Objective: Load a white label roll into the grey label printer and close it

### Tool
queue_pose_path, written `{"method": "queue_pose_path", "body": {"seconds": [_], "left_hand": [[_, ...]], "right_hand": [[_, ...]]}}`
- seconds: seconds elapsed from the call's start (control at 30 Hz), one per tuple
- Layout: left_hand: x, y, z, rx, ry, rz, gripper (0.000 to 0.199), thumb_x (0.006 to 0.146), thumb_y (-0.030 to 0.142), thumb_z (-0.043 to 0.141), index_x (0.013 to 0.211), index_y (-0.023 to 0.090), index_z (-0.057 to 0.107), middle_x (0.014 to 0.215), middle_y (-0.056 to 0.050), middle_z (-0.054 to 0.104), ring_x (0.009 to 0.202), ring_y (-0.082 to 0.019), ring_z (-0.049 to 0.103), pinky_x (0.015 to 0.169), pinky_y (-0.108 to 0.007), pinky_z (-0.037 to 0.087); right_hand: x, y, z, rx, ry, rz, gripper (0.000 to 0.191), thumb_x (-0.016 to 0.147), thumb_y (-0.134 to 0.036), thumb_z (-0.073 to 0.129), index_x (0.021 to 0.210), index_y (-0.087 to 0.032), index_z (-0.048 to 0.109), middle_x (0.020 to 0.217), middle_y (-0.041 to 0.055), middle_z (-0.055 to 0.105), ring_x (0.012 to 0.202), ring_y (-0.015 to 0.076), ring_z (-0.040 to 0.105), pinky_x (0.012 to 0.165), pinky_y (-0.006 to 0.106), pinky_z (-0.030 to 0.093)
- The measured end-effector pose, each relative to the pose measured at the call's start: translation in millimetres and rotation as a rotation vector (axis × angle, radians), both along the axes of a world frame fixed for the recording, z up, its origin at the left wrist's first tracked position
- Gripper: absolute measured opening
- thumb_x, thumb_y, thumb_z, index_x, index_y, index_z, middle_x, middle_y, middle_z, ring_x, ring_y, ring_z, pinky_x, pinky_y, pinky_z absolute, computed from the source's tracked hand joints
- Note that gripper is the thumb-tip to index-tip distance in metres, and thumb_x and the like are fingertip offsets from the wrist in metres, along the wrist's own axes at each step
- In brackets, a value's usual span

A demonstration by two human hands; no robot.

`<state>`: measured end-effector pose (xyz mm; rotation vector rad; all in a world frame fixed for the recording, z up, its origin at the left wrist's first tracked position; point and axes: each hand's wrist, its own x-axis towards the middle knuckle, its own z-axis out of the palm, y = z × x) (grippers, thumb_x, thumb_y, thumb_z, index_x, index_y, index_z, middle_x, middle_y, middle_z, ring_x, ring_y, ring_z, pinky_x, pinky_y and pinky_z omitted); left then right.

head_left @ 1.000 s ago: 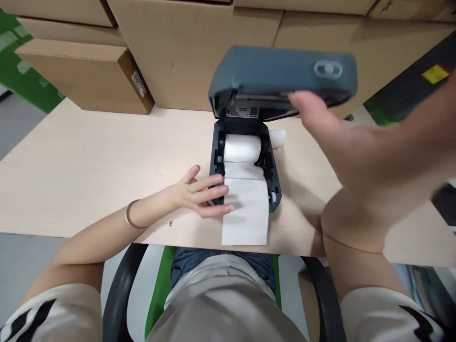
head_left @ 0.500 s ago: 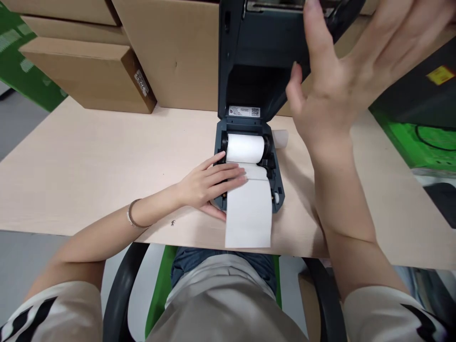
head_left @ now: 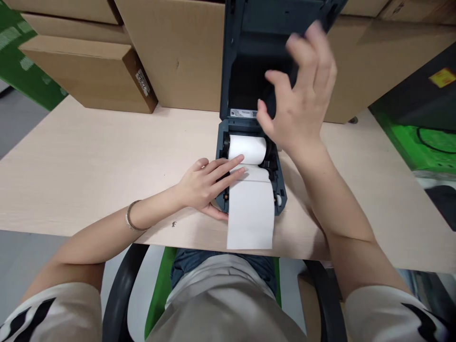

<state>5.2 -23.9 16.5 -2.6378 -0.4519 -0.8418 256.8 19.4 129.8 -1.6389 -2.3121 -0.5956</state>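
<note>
Pale grey T-shirt point(head_left: 221, 304) worn, short sleeves point(head_left: 76, 304) marked with black stripes point(head_left: 37, 317), blue jeans point(head_left: 180, 267), left wrist point(head_left: 144, 213) ringed by thin bracelet point(head_left: 128, 217)

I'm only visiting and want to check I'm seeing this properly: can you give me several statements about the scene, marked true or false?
1. A white roll sits inside the dark machine. True.
2. The lid is shut. False: it stands open.
3. Fingers of the left hand reach over the paper strip. True.
4. The right hand lies flat on the table. False: it is raised.
5. The bracelet is on the right arm. False: it is on the left arm.
</note>
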Motion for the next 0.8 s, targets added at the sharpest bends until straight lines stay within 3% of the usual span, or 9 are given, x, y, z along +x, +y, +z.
{"method": "queue_pose_path", "body": {"seconds": [0.1, 0.17, 0.23, 0.43, 0.57, 0.67, 0.8], "left_hand": [[1, 1, -1.3, 0.035, -0.015, 0.013, 0.106, 0.095, 0.092, 0.017, 0.160, 0.013, 0.047, 0.149, -0.021, 0.069, 0.110, -0.026, 0.071, 0.081, -0.038, 0.038], [2, 4, -2.5, 0.063, -0.041, 0.000, 0.106, 0.096, 0.091, 0.018, 0.155, 0.011, 0.053, 0.135, -0.020, 0.075, 0.108, -0.025, 0.071, 0.078, -0.037, 0.037], [3, 7, -4.5, 0.086, -0.074, -0.023, 0.106, 0.095, 0.092, 0.019, 0.154, 0.011, 0.053, 0.119, -0.017, 0.076, 0.105, -0.026, 0.070, 0.075, -0.037, 0.036], [1, 14, -16.0, 0.014, -0.133, -0.074, 0.112, 0.091, 0.096, 0.026, 0.160, 0.010, 0.047, 0.104, -0.014, 0.070, 0.098, -0.027, 0.064, 0.075, -0.038, 0.037], [-2, 17, -24.4, -0.059, -0.134, -0.057, 0.111, 0.086, 0.098, 0.032, 0.160, 0.016, 0.044, 0.106, -0.012, 0.070, 0.098, -0.028, 0.064, 0.077, -0.039, 0.040], [-2, 17, -26.1, -0.060, -0.174, -0.053, 0.114, 0.084, 0.099, 0.035, 0.162, 0.017, 0.038, 0.107, -0.011, 0.069, 0.098, -0.029, 0.066, 0.077, -0.040, 0.042], [3, 17, -22.7, -0.063, -0.230, -0.100, 0.116, 0.083, 0.099, 0.038, 0.165, 0.017, 0.034, 0.099, -0.007, 0.065, 0.096, -0.028, 0.067, 0.074, -0.038, 0.042]], "right_hand": [[-11, -5, -2.9, -0.302, 0.000, 0.137, 0.055, 0.103, -0.047, 0.049, 0.149, -0.018, 0.062, 0.148, 0.0162, 0.065, 0.140, 0.0400, 0.056, 0.114, 0.055, 0.045], [-14, -6, -9.4, -0.530, -0.036, 0.174, 0.067, 0.095, -0.048, 0.064, 0.152, -0.015, 0.057, 0.141, 0.0168, 0.070, 0.126, 0.0390, 0.066, 0.104, 0.051, 0.051], [-15, -4, -16.3, -0.637, -0.097, 0.158, 0.078, 0.087, -0.044, 0.073, 0.155, -0.012, 0.053, 0.142, 0.0188, 0.070, 0.122, 0.0388, 0.068, 0.099, 0.047, 0.052], [-18, 2, -26.0, -0.554, -0.163, 0.156, 0.055, 0.080, -0.040, 0.078, 0.124, -0.009, 0.071, 0.125, 0.0201, 0.075, 0.112, 0.0371, 0.071, 0.105, 0.046, 0.050], [-16, 5, -26.0, -0.458, -0.152, 0.197, 0.058, 0.074, -0.033, 0.080, 0.125, -0.008, 0.070, 0.123, 0.0205, 0.075, 0.116, 0.0391, 0.070, 0.116, 0.051, 0.045], [-13, -1, -15.4, -0.373, -0.112, 0.206, 0.058, 0.075, -0.031, 0.078, 0.128, -0.009, 0.067, 0.125, 0.0197, 0.073, 0.118, 0.0402, 0.069, 0.119, 0.054, 0.043], [0, -22, 13.6, -0.250, -0.034, 0.195, 0.061, 0.083, -0.035, 0.075, 0.136, -0.009, 0.063, 0.133, 0.0189, 0.070, 0.127, 0.0395, 0.065, 0.119, 0.052, 0.046]]}}
